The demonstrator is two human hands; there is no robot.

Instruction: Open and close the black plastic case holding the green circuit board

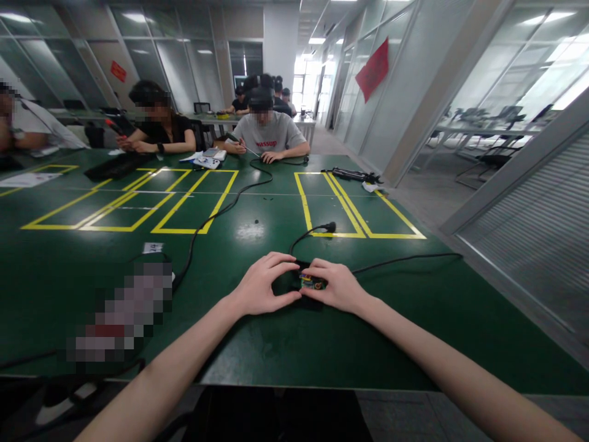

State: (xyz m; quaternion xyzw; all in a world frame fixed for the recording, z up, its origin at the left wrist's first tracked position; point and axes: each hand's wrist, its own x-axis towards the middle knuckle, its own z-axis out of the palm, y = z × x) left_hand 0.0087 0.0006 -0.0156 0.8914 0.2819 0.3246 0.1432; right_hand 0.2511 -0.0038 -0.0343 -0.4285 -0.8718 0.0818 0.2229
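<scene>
A green circuit board [317,284] with coloured wires and small parts shows in a dark case on the table in front of me, one cord leaving it toward the back and another to the right. My left hand [267,283] curves round the case's left end, thumb at the near edge and fingers at the far edge, with a gap beneath the palm. From the other side, my right hand [338,285] pinches the right end of the board and case. My fingers hide much of the case, and its exact kind is unclear.
A black plug [329,227] lies beyond my hands. On the left are a blurred-out long item [129,307] and a black cable [221,212]. Yellow tape rectangles [193,232] mark the green table. A folded tripod-like item [352,176] and several seated people [271,132] are farther back.
</scene>
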